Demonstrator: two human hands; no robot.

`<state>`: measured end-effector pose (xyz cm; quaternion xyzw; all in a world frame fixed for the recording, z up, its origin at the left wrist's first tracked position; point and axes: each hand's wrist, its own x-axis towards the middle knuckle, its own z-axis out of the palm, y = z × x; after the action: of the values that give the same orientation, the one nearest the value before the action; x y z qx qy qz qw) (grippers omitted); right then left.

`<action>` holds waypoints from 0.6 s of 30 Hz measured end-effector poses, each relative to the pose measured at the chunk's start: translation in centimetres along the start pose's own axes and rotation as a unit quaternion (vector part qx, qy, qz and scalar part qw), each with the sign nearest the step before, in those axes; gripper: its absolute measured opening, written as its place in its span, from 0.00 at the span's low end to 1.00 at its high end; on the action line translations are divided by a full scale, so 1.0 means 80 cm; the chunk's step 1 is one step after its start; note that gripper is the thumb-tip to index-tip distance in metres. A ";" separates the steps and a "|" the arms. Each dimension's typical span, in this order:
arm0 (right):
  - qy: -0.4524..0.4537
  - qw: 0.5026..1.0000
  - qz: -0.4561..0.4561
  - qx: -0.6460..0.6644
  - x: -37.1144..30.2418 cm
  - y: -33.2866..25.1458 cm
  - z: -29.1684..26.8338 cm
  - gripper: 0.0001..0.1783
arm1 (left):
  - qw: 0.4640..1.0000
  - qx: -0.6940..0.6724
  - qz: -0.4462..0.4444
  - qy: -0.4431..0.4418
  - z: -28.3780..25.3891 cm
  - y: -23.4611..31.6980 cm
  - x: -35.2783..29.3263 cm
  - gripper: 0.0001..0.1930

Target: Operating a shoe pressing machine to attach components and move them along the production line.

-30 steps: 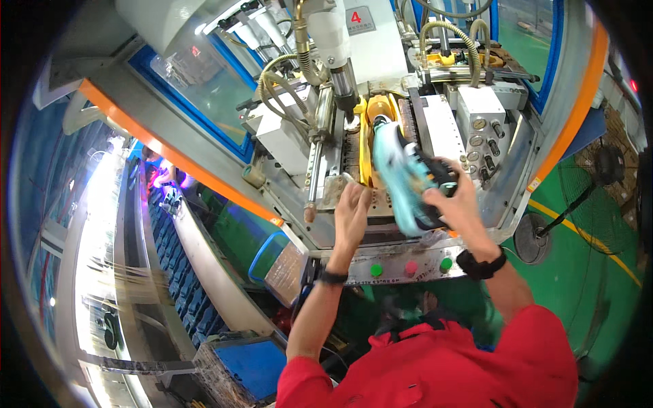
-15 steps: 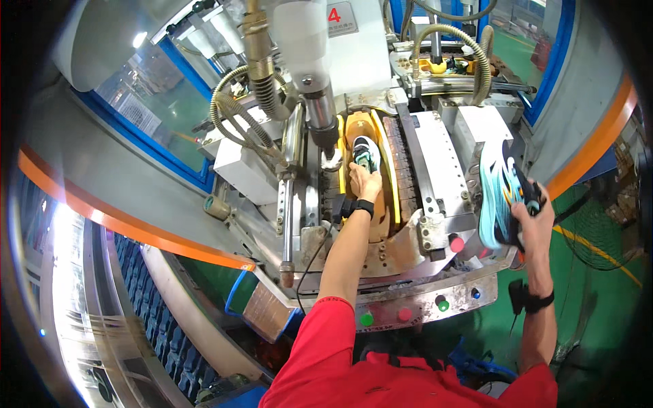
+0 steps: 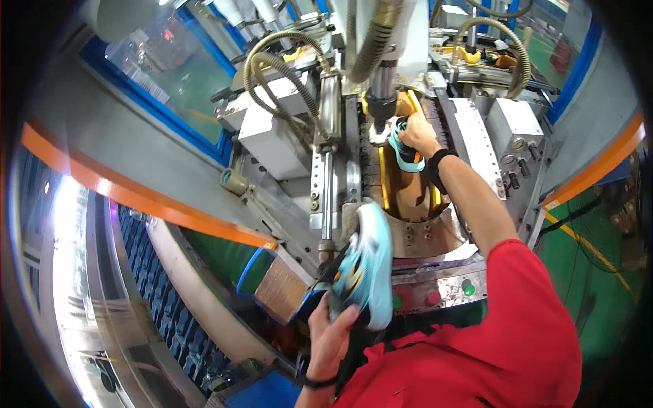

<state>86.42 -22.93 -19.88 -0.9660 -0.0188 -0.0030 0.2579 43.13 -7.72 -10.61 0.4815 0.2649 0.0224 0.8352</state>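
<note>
I've got both hands busy over the machine here, one shoe each. The left hand [image 3: 328,336] is clamped around the lower end of the loose shoe [image 3: 377,272], thumb pressed on this side and the rest of the fingers mostly tucked out of sight behind it. That one's held up at a steep tilt, white tip pointing up, pale-blue side turned to the right, darker upper to the left. In my view it sits in front of the near left corner of the cradle [image 3: 415,197].

The right hand [image 3: 420,133] is reaching over the cradle's right edge, fingers curled together on the upper of the seated shoe [image 3: 408,160]. (Some fingertips are hidden, so I can't tell exactly how deep they go.) The seated shoe lies in the far half of the cradle, its pale-blue end facing the near edge, between the yellow strips [image 3: 385,187] along the left and right edges. The plunger [image 3: 382,105] points down just beside it on the left, but I can't tell from this angle whether they touch.

The cradle's brown near half is in plain sight, closed off along the near edge by a metal plate [image 3: 415,238] with holes. Below that there's a button panel with a red button [image 3: 433,298] and a green button [image 3: 469,290].
</note>
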 end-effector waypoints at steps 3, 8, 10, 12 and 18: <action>0.045 0.999 -0.013 -0.020 -0.010 0.000 0.068 0.25 | 0.984 0.018 0.087 0.156 -0.031 0.006 -0.071 0.25; 0.099 0.994 -0.014 -0.038 -0.025 -0.001 0.086 0.29 | 0.933 -0.050 0.160 0.317 -0.068 -0.049 -0.158 0.23; 0.094 0.984 -0.152 -0.006 -0.076 -0.026 0.043 0.25 | 0.889 -0.081 0.176 0.414 -0.080 -0.083 -0.194 0.18; 0.064 0.947 -0.292 0.114 -0.185 -0.039 -0.005 0.17 | 0.880 -0.096 0.146 0.442 -0.086 -0.110 -0.224 0.22; -0.119 0.868 -0.454 0.162 -0.432 0.030 0.089 0.06 | 0.872 -0.102 0.103 0.467 -0.054 -0.159 -0.242 0.21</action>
<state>51.96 -22.67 -27.81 -0.7885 -0.4857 -0.0018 0.3773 21.72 -16.81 -14.56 0.3518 0.5692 0.3576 0.6514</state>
